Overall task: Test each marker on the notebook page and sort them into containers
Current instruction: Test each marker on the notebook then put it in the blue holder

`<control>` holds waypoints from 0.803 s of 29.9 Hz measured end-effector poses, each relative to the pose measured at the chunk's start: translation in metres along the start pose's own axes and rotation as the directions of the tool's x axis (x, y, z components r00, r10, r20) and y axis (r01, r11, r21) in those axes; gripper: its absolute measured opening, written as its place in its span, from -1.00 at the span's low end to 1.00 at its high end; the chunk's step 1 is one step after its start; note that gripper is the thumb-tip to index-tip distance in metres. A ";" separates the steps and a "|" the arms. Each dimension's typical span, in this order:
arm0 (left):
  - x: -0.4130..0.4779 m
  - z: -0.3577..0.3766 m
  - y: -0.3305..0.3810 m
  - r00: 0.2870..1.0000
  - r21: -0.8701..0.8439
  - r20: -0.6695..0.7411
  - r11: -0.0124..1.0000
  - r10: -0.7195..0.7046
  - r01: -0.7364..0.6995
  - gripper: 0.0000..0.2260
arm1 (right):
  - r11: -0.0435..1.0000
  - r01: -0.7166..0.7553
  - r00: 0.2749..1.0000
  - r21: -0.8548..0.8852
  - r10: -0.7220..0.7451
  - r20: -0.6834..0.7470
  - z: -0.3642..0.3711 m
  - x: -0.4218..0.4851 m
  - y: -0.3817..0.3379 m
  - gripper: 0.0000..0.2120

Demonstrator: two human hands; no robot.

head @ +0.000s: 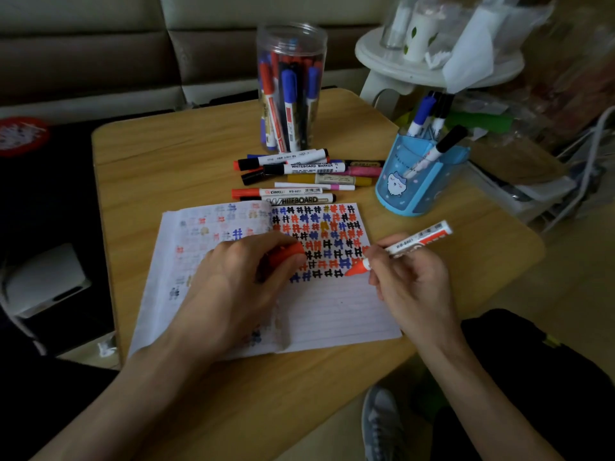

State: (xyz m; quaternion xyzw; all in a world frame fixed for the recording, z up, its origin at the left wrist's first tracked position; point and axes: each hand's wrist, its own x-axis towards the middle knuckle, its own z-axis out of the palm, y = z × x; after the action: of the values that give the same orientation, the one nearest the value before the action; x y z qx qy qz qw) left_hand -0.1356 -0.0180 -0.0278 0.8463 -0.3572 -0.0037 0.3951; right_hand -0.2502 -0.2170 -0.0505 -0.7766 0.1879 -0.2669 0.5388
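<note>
At the near edge, beside the table: grey shoe on the floor. On the open notebook, flat on the tabletop: left hand, palm down, fingers curled round an orange-red cap. Just right of it: right hand, thumb and fingers pinching an uncapped red marker pen-style. Barrel slanting up to the right, tip at the end of the lowest row of marks on the right page; contact with paper not clear. Upper half of right page packed with rows of red, blue and black hash marks, a few yellow; lower half ruled lines only. Faint bleed-through on left page.

Beyond the notebook: loose markers in a heap, lying mostly crosswise, black, red, yellow, pink. Right of the heap: blue pen holder, several capped markers upright or leaning inside. Behind the heap: clear jar, crammed with upright red, blue and black markers. Far right, off the table: white round stand with cups and plastic wrap.
</note>
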 end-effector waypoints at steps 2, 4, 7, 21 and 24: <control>0.000 0.000 0.001 1.000 -0.002 0.000 1.000 0.003 -0.003 -0.69 | 0.997 0.049 0.998 -0.060 -0.051 -0.029 0.001 -0.001 0.001 -0.91; 0.000 0.000 0.001 1.000 -0.004 0.003 1.000 0.006 -0.006 -0.66 | 0.996 0.041 0.996 -0.085 -0.048 -0.079 0.000 0.000 0.001 -0.85; -0.001 0.000 0.000 1.000 -0.001 0.006 1.000 0.012 -0.012 -0.62 | 1.000 -0.019 0.997 0.007 0.019 -0.079 0.000 0.001 0.000 -0.87; 0.002 0.002 -0.006 0.996 -0.003 0.028 0.996 0.087 -0.087 -0.71 | 0.997 -0.044 0.998 -0.059 0.041 -0.051 0.000 0.000 0.002 -0.89; 0.001 0.000 -0.004 0.999 -0.109 0.041 0.994 0.014 -0.009 -0.68 | 0.996 -0.085 0.994 0.037 0.087 -0.060 -0.001 0.001 -0.005 -0.91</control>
State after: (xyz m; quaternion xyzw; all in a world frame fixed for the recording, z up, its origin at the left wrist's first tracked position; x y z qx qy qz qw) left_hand -0.1320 -0.0172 -0.0306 0.8212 -0.3696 -0.0385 0.4331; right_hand -0.2497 -0.2165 -0.0456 -0.7498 0.2331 -0.2703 0.5571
